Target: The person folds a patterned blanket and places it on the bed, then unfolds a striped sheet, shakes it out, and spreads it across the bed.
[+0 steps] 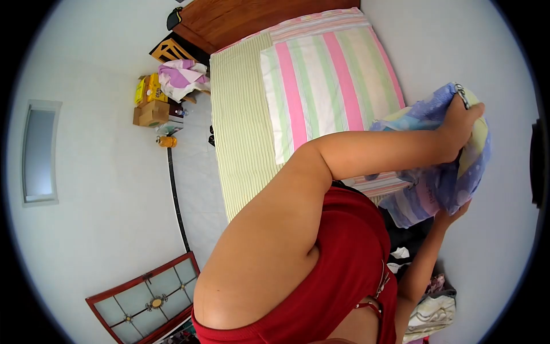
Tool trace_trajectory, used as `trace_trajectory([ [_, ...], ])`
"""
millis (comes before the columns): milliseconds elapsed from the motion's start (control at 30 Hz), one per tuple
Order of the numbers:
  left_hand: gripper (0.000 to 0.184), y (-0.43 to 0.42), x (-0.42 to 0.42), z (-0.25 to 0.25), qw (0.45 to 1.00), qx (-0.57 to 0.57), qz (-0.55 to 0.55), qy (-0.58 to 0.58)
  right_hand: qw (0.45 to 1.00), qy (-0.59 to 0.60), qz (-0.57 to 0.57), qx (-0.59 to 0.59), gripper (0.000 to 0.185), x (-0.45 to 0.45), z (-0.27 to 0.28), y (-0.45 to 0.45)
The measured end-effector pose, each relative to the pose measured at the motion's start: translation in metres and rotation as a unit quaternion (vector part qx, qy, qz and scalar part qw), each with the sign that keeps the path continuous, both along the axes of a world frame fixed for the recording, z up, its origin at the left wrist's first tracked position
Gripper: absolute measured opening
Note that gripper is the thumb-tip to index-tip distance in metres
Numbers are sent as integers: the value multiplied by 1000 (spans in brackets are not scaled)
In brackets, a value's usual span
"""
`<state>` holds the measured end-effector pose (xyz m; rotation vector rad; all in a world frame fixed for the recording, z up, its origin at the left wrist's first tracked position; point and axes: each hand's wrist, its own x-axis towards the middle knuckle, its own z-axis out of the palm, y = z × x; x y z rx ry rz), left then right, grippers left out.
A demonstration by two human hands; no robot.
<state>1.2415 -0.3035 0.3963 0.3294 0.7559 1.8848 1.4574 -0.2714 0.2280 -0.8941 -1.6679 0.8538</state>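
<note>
A blue-and-lilac patterned cloth [428, 182], with yellow patches and pale dots, hangs bunched in front of me near the right-hand wall. My left hand [458, 125] reaches across from the left and grips its upper part, fingers wrapped round the fabric. A short black-and-white edge shows above that hand. Lower down, my right hand [452, 215] pinches the bottom edge of the same cloth, its fingers partly hidden behind the folds. Whether the cloth is a cover or a garment, I cannot tell.
A bed with a striped mat [240, 126], a pink-green striped cover [312, 86] and a wooden headboard [229, 23] lies ahead. Cardboard boxes [153, 113] and an orange bottle [167, 141] stand left. A framed glass panel [146, 304] leans lower left; folded bedding [432, 315] sits lower right.
</note>
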Motion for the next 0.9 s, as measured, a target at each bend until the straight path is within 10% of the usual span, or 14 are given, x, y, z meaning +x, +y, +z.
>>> trace_trajectory([
  [367, 29, -23, -2, -30, 997, -78, -30, -3, 987, -107, 102, -70, 84, -46, 53, -19],
  [600, 37, -52, 43, -46, 990, -132, -46, 5, 928, -281, 238, -54, 68, -17, 2, -36],
  [900, 28, -58, 69, -35, 994, -107, -11, -18, 989, -39, 115, -83, 64, -12, 20, -112],
])
